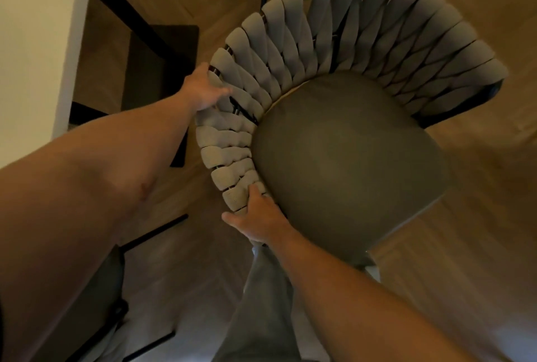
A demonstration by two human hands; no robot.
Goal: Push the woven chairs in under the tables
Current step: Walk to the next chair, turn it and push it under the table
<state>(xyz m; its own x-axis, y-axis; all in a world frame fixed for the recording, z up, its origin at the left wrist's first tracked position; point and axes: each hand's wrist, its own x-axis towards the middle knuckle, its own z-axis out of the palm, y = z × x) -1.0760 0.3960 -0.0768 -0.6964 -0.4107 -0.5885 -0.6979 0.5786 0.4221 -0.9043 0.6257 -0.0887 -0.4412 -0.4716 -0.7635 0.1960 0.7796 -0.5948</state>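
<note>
Hands grip the woven chair (334, 100), seen from the head view: the left hand (203, 90) clenches the woven back rim, the right hand (255, 219) grasps the rim's lower end by the seat (348, 164). The chair stands on the wood floor (479, 231), beside the white table (32, 42), not under it. Pushed askew, the chair could strike the table's dark frame (139, 19).

floor (479, 231): tan wood planks | on it: woven chair (348, 158), dark table base (162, 71)
</note>
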